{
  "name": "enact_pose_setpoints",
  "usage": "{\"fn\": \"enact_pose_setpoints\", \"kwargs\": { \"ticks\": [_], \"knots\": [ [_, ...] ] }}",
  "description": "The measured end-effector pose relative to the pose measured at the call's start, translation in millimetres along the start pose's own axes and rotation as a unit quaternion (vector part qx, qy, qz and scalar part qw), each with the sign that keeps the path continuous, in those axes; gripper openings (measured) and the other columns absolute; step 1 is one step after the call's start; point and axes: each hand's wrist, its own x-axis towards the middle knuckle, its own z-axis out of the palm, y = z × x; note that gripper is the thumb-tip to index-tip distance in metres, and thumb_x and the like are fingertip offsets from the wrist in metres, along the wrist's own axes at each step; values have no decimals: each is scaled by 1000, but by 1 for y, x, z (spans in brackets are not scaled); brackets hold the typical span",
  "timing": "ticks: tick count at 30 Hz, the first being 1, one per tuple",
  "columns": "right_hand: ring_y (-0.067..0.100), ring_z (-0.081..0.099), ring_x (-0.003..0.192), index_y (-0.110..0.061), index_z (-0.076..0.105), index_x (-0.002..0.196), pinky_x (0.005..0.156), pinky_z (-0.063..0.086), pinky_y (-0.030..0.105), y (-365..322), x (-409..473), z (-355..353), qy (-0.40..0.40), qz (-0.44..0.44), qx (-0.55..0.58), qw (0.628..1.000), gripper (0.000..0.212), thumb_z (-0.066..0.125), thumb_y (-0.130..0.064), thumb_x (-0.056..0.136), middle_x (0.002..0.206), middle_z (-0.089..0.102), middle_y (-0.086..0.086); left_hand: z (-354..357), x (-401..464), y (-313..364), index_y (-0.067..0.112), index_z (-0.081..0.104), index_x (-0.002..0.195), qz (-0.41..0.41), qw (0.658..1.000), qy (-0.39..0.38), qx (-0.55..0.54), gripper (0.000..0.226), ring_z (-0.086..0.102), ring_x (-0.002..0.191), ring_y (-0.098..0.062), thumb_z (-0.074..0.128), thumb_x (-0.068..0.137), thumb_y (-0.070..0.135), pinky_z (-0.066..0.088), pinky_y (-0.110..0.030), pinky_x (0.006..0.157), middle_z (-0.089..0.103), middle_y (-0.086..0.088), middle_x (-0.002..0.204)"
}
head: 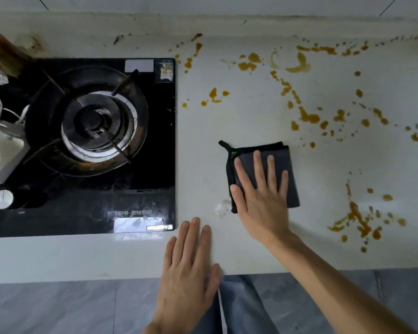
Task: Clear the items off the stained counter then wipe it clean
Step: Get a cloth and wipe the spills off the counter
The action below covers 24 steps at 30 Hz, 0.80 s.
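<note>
Orange-brown stains (307, 116) spatter the pale surface (336, 165) from its back edge down toward the front right, while the stretch beside the stove (82, 145) looks clean. Nothing loose stands on the stained part, so I judge the clearing is done and the wiping is the step in hand.

My right hand (261, 196) lies flat on a folded dark grey cloth (288, 179), fingers straight and slightly spread, palm pressing it down near the middle of the surface, closer to the front edge than the back. My forearm reaches in from the lower right across the front edge. The cloth sits just short of the nearest drips, which begin beyond its far right corner.

My left hand (191, 266) rests flat over the front edge, fingers straight and close together, holding nothing, seemingly bracing me.

The next move, as I read it, calls for pushing the cloth away and to the right into the stains, keeping the palm pressed so the folded layers do not slide apart, then working toward the back edge and the front right patch.
</note>
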Motion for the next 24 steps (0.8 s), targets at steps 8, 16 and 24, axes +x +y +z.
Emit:
{"fn": "enact_pose_setpoints", "kwargs": {
  "ticks": [8, 16, 24],
  "knots": [
    [30, -5, 158, -41, 3, 161, 123, 7, 62, 8, 103, -20, -11, 28, 24, 999, 59, 13, -58, 105, 172, -3, 2, -21, 13, 1, 16, 56, 151, 11, 1000, 3, -16, 68, 44, 149, -30, 61, 87, 36, 48, -45, 111, 41, -6, 166],
    [31, 7, 158, -40, 15, 161, 121, 16, 61, -37, 45, -9, -6, -77, 9, 997, 58, 22, -55, 106, 171, 8, 4, -67, 118, -22, 19, 52, 149, -31, 998, 55, -25, 53, 35, 155, -30, 59, 97, 27, 36, -50, 123, 41, -6, 163],
    [24, -2, 159, -43, 11, 161, 125, 3, 57, -80, 183, -22, -4, -143, 24, 989, 61, 17, -61, 103, 172, 2, 0, -54, 177, -38, 17, 38, 160, -95, 993, 52, 45, 72, 24, 160, -29, 49, 95, 46, 21, -55, 128, 28, -7, 170]
  ]
}}
